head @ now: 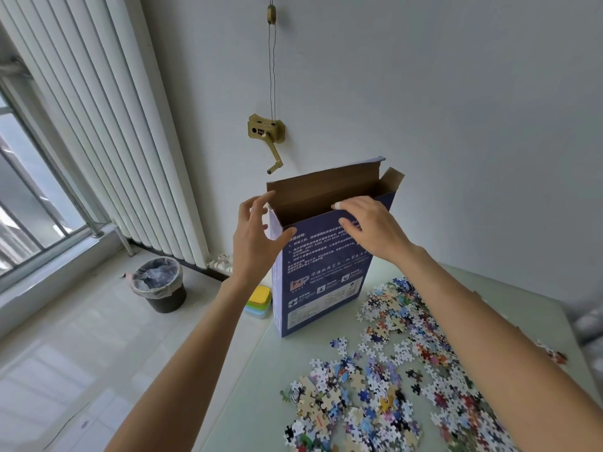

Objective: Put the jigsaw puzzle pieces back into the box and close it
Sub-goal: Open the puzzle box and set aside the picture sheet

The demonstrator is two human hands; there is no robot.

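Observation:
A tall blue puzzle box point(326, 282) stands upright on the pale table point(248, 380), its top open with the brown lid flap point(326, 184) raised at the back and a side flap sticking up on the right. My left hand point(257, 236) is at the box's upper left corner, fingers spread, thumb against the front face. My right hand point(368, 226) rests on the front top edge, fingers reaching over the rim. Many loose jigsaw pieces point(391, 370) lie scattered on the table to the right of and in front of the box.
A stack of small coloured containers point(259, 301) sits left of the box at the table's edge. On the floor stands a dark bin with a plastic liner point(160, 285). A white radiator point(107, 132) and a wall crank point(267, 135) lie behind.

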